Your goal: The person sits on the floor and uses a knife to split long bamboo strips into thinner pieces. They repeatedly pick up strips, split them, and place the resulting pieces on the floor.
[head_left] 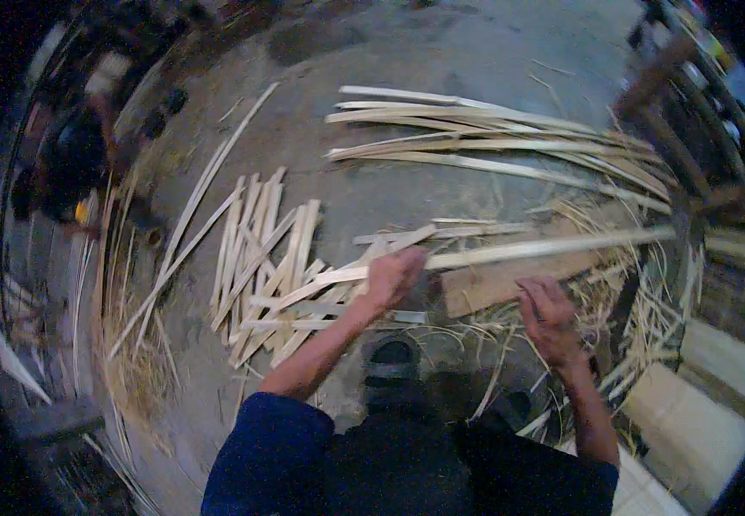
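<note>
My left hand [397,275] is closed around a long, pale strip of split bamboo or wood [553,248]. The strip runs from the pile at left across to the far right. Below it, my right hand [549,316] has its fingers curled together over the near edge of a flat brown board [484,288]. Whatever those fingers hold, if anything, is hidden. Shorter strips [256,232] lie crisscrossed in a pile to the left of my left hand, some passing beneath my left forearm.
Several long strips [476,159] lie in a loose bundle on the concrete floor beyond my hands. Thin shavings [648,318] are heaped at right, beside pale blocks [691,417]. More shavings [140,378] and long strips [200,193] lie at left. A wooden frame [661,77] stands at far right.
</note>
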`<state>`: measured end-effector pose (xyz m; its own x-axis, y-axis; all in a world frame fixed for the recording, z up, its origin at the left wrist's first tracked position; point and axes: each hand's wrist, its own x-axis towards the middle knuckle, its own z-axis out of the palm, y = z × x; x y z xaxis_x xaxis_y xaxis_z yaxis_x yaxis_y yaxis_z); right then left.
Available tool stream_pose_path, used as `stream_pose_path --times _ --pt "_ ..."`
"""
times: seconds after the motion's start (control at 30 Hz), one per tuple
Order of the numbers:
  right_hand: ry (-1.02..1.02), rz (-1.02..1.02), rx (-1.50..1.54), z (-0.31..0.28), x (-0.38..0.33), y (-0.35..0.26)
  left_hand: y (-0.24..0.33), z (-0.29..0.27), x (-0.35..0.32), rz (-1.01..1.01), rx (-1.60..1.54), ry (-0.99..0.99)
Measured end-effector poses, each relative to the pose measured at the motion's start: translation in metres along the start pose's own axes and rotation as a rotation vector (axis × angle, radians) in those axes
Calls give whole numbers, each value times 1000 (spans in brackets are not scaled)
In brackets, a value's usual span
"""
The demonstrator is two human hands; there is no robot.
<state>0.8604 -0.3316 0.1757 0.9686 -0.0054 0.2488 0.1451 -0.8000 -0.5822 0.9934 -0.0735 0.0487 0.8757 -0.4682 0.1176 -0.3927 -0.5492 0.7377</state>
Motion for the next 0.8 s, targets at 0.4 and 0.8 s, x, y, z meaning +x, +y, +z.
stream_pose_path --times 0.4,0.8 --pt "-609 -493 -197 121 134 -8 13 7 -71 95 93 206" --pt "-431 -524 -431 154 146 28 -55 -62 -102 -81 321 42"
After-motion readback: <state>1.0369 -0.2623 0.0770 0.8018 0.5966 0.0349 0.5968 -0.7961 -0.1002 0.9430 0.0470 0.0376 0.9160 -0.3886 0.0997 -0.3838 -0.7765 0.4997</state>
